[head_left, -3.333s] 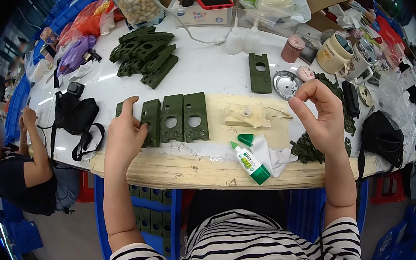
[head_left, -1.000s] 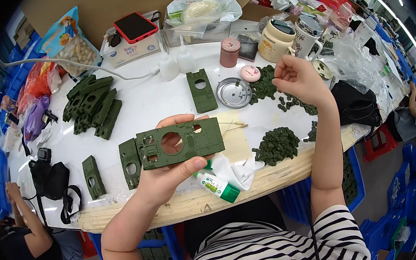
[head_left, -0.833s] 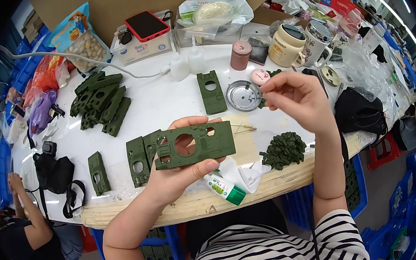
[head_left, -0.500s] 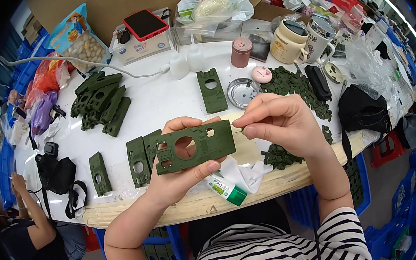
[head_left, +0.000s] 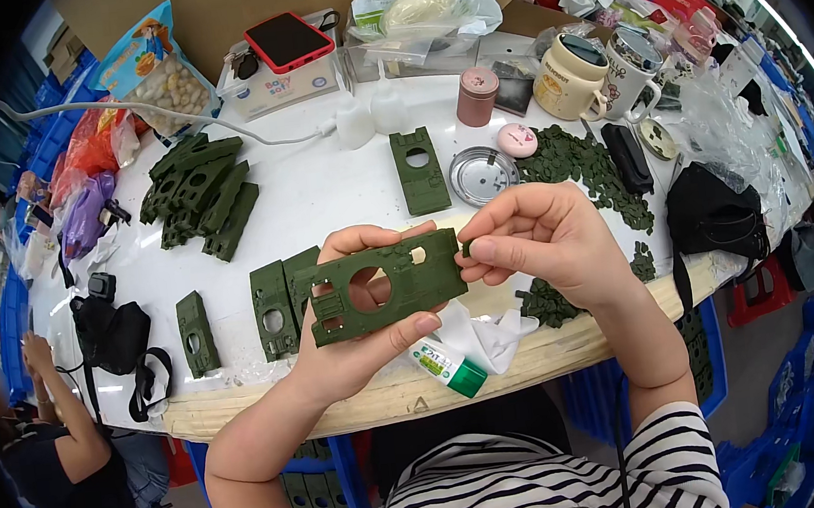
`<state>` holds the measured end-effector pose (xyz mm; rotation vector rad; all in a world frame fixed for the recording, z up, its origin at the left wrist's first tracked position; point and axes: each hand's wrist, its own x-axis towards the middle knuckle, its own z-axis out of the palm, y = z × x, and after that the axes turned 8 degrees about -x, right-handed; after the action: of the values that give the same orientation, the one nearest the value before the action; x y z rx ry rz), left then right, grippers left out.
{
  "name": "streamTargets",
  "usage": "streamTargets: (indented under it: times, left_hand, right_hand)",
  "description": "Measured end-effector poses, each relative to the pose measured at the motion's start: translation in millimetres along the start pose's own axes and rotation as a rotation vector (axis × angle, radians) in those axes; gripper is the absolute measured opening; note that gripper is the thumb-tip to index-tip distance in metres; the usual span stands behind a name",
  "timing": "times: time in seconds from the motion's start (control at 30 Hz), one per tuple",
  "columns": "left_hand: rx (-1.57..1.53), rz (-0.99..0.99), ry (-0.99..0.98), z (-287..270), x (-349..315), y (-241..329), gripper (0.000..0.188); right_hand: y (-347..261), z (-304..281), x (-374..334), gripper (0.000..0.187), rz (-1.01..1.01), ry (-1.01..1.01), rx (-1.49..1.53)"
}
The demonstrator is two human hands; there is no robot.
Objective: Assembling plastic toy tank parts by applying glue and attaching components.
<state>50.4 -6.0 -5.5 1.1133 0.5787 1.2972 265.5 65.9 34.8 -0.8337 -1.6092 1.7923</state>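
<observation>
My left hand (head_left: pixel 344 363) is wrapped round a dark green plastic tank hull top (head_left: pixel 420 290), with its large round hole facing up. At the hull's right end, the thumb and forefinger of my right hand (head_left: pixel 553 245) pinch a small green plastic part (head_left: pixel 467 248). That part is very close to the hull's edge; whether they touch I cannot tell. Two more hull tops (head_left: pixel 271 296) lie just left of my left hand, and a single one (head_left: pixel 198 347) is further left. Beyond my hands lies another hull top (head_left: pixel 422 189). Small green parts (head_left: pixel 580 164) are heaped behind my right hand.
Stacked hull tops (head_left: pixel 196 201) lie at the far left. A round metal dish (head_left: pixel 483 176) sits near a pink canister (head_left: pixel 477 98). A cream mug (head_left: pixel 568 77) stands further back. Near the table's front edge are white tissue (head_left: pixel 494 342) and a green-capped tube (head_left: pixel 447 368).
My right fingertips have curled closer to the hull's right end, and the small part now shows more clearly between them. The hull has shifted slightly right in the picture.
</observation>
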Motion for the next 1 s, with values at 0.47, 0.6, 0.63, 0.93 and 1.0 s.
streamTargets:
  times: [0.47, 0.6, 0.63, 0.93, 1.0]
  left_hand:
    - [0.043, 0.014, -0.011, -0.1, -1.5, -1.5, 0.058]
    - [0.032, 0.005, -0.014, 0.6, -1.4, -0.9, 0.058]
    - [0.034, 0.007, -0.012, 0.4, -1.5, -1.0, 0.058]
    - [0.139, 0.085, -0.063, -1.7, -1.3, -5.3, 0.057]
    - [0.153, 0.096, -0.066, 0.4, -1.9, -4.8, 0.057]
  right_hand:
    - [3.6, 5.6, -1.1, 0.013, -0.071, 0.044, 0.002]
    - [0.4, 1.8, -3.7, 0.013, -0.067, -0.023, 0.012]
    - [-0.7, 1.2, -4.1, 0.014, -0.063, -0.054, 0.023]
    - [2.8, 7.0, -5.0, 0.014, -0.165, 0.041, -0.050]
    - [4.2, 7.1, -4.4, 0.014, -0.139, 0.030, -0.030]
